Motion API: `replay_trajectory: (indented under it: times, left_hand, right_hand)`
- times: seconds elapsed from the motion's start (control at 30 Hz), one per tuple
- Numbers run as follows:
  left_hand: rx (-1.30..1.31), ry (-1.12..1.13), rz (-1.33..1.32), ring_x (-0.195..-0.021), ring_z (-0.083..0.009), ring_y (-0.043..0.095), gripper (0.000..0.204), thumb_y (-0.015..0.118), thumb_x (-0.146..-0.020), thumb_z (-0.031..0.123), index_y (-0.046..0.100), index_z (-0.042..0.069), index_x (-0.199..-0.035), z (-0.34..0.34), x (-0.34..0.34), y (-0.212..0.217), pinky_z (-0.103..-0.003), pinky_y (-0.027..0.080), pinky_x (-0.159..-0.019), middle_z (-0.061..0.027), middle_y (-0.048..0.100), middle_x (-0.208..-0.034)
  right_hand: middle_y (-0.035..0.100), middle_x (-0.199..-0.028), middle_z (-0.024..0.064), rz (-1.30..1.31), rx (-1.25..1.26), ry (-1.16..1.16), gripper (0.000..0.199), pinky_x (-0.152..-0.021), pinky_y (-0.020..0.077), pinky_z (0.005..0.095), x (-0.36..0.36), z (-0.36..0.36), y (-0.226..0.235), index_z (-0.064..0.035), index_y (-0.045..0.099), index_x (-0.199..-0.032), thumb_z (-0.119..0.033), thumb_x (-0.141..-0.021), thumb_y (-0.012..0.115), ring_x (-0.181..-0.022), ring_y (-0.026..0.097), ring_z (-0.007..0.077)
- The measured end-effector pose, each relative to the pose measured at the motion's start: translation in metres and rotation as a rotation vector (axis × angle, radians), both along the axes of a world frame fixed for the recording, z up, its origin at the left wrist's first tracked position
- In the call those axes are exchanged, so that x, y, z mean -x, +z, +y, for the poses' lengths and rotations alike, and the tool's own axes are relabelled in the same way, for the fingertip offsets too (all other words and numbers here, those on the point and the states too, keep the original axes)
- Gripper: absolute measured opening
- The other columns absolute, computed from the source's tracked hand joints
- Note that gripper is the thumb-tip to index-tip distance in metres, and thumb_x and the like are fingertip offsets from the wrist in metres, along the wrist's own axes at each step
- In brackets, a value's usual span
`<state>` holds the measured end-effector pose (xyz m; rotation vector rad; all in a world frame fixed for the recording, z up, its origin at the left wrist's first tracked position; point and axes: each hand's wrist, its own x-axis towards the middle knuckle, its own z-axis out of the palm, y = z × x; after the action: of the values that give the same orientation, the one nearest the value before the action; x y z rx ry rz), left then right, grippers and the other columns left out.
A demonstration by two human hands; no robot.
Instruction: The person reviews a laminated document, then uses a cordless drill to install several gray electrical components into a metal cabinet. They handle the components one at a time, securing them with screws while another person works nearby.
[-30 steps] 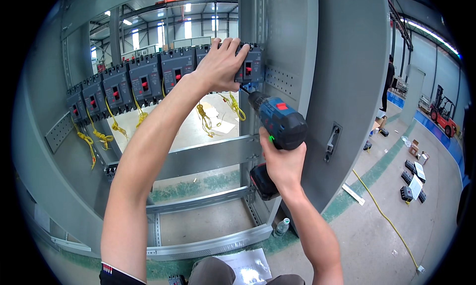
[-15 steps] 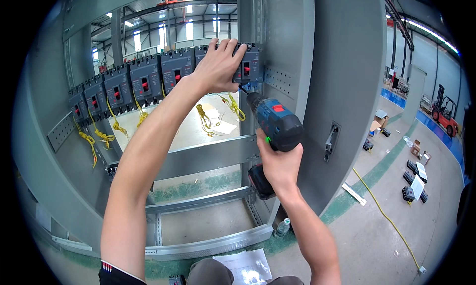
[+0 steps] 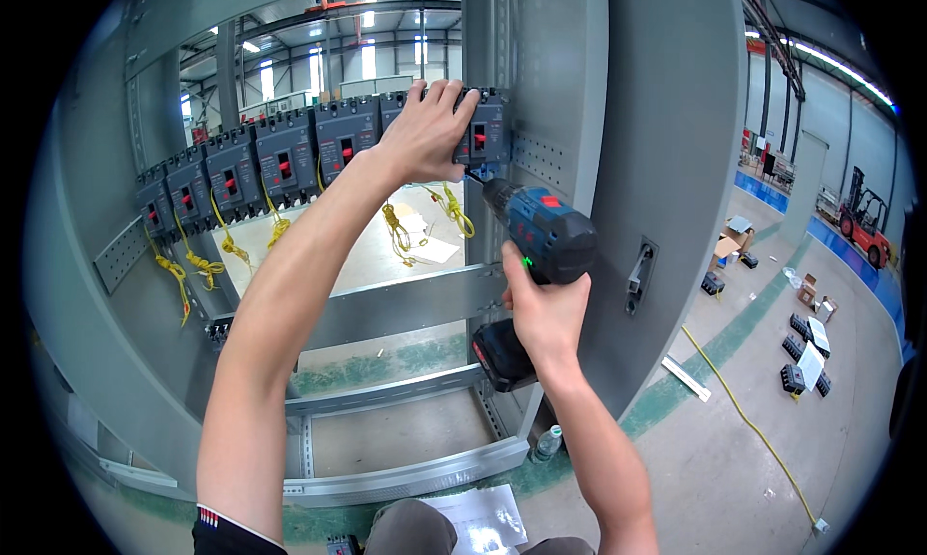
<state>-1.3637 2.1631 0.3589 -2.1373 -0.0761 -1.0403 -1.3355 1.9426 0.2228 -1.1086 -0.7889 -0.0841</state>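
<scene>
A row of dark grey circuit breakers (image 3: pixel 285 154) with red switches spans the grey metal cabinet (image 3: pixel 666 159). My left hand (image 3: pixel 425 135) is on the right end of the row, its fingers over the top of a circuit breaker (image 3: pixel 487 135) and its thumb at the lower edge. Wrapped round the handle of a blue and black cordless drill (image 3: pixel 552 232) is my right hand (image 3: pixel 550 319). The drill's bit points up and left, its tip beside my left thumb at the breaker's underside. What the tip touches is hidden. Coiled yellow wires (image 3: pixel 398 235) dangle below the breakers.
Metal crossbars (image 3: pixel 406 302) run below the row. A door handle (image 3: pixel 640 275) sits on the panel at right. Near the cabinet's foot are a bottle (image 3: pixel 547 444) and paper sheets (image 3: pixel 483 518). More breakers (image 3: pixel 794 377), boxes and a yellow cable (image 3: pixel 748 420) lie on the floor.
The drill's rear has shifted slightly to the right, and its battery end has tilted a little left. My left hand keeps its place on the breaker.
</scene>
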Motion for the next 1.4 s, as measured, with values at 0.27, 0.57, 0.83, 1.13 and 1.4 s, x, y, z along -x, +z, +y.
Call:
replay_trajectory:
  times: [0.27, 0.57, 0.83, 1.13, 1.4]
  left_hand:
    - [-0.025, 0.013, 0.0, -0.126, -0.0385, 0.042, 0.1, 0.083, -0.054, 0.031, 0.039, -0.003, -0.137, -0.005, 0.0, -0.002, -0.054, 0.031, -0.108, -0.0228, 0.043, -0.132]
    - [-0.027, -0.076, 0.001, -0.122, -0.0403, 0.042, 0.094, 0.08, -0.056, 0.027, 0.041, -0.004, -0.135, -0.032, 0.004, -0.029, -0.054, 0.031, -0.109, -0.0228, 0.043, -0.128]
    - [0.501, -0.224, 0.109, -0.12, -0.0441, 0.042, 0.091, 0.08, -0.056, 0.023, 0.041, -0.008, -0.132, -0.116, 0.065, -0.178, -0.05, 0.038, -0.101, -0.0296, 0.042, -0.127]
    - [1.176, -0.304, 0.67, -0.124, -0.0492, 0.036, 0.092, 0.079, -0.057, 0.026, 0.039, -0.013, -0.13, -0.23, 0.083, -0.48, -0.051, 0.036, -0.106, -0.0344, 0.035, -0.132]
    - [1.538, -0.308, 0.838, -0.119, -0.0447, 0.04, 0.091, 0.084, -0.05, 0.029, 0.045, -0.012, -0.12, -0.327, 0.028, -0.669, -0.05, 0.047, -0.096, -0.0312, 0.041, -0.123]
  right_hand:
    - [0.06, -0.065, -0.0008, -0.062, 0.006, -0.054, 0.021, -0.051, 0.0424, 0.0243, -0.002, 0.005, -0.011, 0.002, 0.066, -0.096, -0.015, -0.085, 0.072, -0.054, 0.054, 0.0061]
    - [0.064, -0.067, 0.0063, -0.091, 0.093, -0.1, 0.019, -0.06, 0.0478, 0.0281, 0.002, -0.03, -0.033, 0.0037, 0.067, -0.092, -0.011, -0.082, 0.074, -0.062, 0.057, 0.0073]
    - [0.07, -0.105, 0.0121, 0.082, 0.643, -0.04, 0.054, -0.083, 0.0527, 0.0316, 0.048, -0.193, -0.09, 0.0007, 0.062, -0.117, -0.009, -0.067, 0.082, -0.092, 0.068, 0.0176]
    - [0.071, -0.085, 0.0085, 0.465, 1.128, 0.076, 0.044, -0.072, 0.0538, 0.0286, 0.064, -0.295, -0.237, 0.0043, 0.065, -0.109, -0.009, -0.07, 0.082, -0.074, 0.067, 0.0124]
    - [0.061, -0.076, 0.002, 0.753, 1.157, -0.283, 0.023, -0.055, 0.0467, 0.0267, 0.069, -0.318, -0.354, 0.0018, 0.062, -0.101, -0.004, -0.081, 0.072, -0.06, 0.054, 0.0102]
